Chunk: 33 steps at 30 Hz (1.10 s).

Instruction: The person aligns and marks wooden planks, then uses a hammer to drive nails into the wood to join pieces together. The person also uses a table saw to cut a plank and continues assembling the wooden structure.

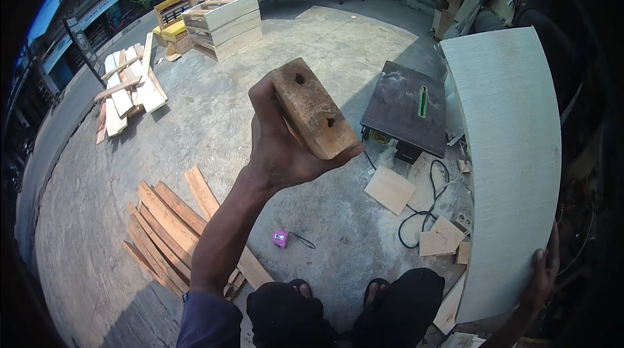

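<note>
My left hand point(276, 143) is raised in front of me, wrapped round a worn brown wooden block point(315, 110). Two dark holes show in the block's upper face. At the lower right, my right hand point(541, 278) grips the outer edge of a tall pale slab point(510, 153), which may be foam or board. The thumb lies against the slab's near face and the other fingers are partly hidden. The slab stands on edge along my right side.
A dark table saw point(406, 107) with a green slot stands ahead to the right, near a black cable point(432, 208) and wood offcuts point(390, 190). Brown wood strips point(166, 221) lie at left. A pink tape measure point(280, 239) lies before my feet. A wooden crate point(227, 26) stands farther off.
</note>
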### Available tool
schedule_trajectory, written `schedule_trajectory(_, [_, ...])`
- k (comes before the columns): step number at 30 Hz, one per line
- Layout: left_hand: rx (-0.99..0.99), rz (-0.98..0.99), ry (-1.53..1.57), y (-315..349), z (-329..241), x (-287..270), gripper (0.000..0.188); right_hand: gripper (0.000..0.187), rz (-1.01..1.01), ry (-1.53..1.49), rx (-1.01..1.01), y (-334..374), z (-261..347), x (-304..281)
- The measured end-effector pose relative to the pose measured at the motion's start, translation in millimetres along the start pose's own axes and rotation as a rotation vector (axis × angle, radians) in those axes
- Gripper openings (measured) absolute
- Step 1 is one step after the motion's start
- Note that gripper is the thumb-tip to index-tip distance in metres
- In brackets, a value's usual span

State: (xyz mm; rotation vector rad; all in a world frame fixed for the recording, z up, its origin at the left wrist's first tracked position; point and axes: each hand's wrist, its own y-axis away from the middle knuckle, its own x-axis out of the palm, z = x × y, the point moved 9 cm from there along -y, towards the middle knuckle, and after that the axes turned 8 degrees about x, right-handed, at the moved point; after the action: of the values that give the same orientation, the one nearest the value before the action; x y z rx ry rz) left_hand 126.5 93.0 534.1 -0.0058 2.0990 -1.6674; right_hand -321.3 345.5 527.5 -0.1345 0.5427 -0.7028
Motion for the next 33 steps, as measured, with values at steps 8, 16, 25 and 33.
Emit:
schedule_trajectory(8, [-0.217, -0.035, 0.261, -2.4, -10.6, 62.3, 0.11, 0.085, 0.387, -0.188, 0.25, 10.1, 21.6, 56.8])
schedule_trajectory(16, [-0.397, 0.101, 0.537, 7.1, 18.5, 63.1, 0.121, 0.083, 0.487, -0.333, 0.383, 23.2, -29.4, 107.2])
schedule_trajectory(25, [-0.355, 0.318, 0.451, 0.7, 17.0, 52.3, 0.131, 0.082, 0.447, -0.331, 0.299, 21.7, -39.7, 111.3])
schedule_trajectory(33, [-0.418, -0.032, 0.724, -9.5, 34.2, 34.5, 0.109, 0.079, 0.315, -0.364, 0.274, 22.8, -43.2, 96.3])
